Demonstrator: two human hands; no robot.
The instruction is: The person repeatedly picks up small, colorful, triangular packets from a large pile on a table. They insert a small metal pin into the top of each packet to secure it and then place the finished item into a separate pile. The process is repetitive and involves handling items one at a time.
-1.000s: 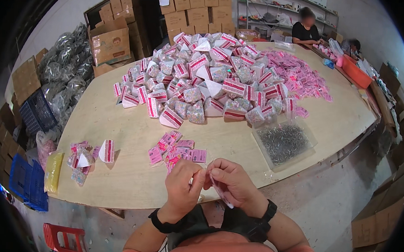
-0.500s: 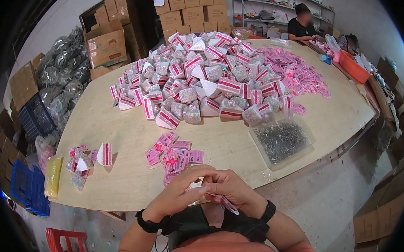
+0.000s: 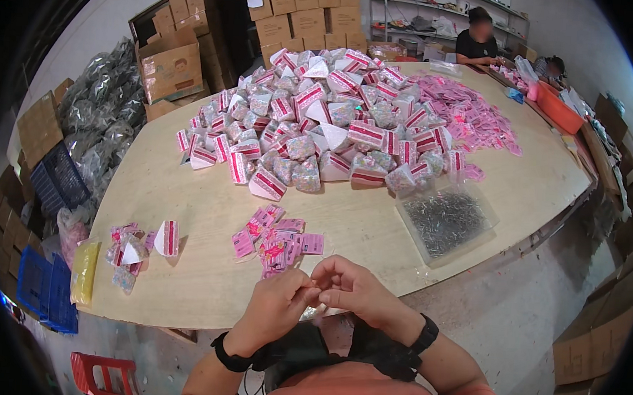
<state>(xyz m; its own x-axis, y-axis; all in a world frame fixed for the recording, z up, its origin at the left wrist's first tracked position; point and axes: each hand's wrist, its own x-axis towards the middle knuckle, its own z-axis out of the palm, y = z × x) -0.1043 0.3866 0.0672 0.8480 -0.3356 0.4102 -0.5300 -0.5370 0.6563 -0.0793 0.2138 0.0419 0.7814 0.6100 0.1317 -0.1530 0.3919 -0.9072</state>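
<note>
My left hand [image 3: 280,304] and my right hand [image 3: 357,291] meet at the table's front edge, thumbs and fingertips together. Both are closed in a pinch, and what they hold is too small and hidden to make out. A shiny whitish bit shows just under the fingers. Just beyond my left hand lies a loose heap of pink printed cards [image 3: 278,242]. To the right stands a clear plastic tray [image 3: 488,234] full of small thin metal pieces. Further back is a big pile of cake-slice-shaped items [image 3: 301,148], white and glittery with dark pink bands.
On the left are a few cake-slice-shaped pieces [image 3: 167,240] and a yellow packet [image 3: 83,272]. More pink cards [image 3: 464,112] spread at the back right, near an orange basin [image 3: 559,110]. Blue crates [image 3: 48,289] and cartons [image 3: 173,72] surround the table [image 3: 182,301]. A co-worker [image 3: 476,41] sits far right.
The pink card that hung below my right hand is no longer in sight. My left fingers have curled into a tighter pinch against the right fingertips. The view has shifted slightly.
</note>
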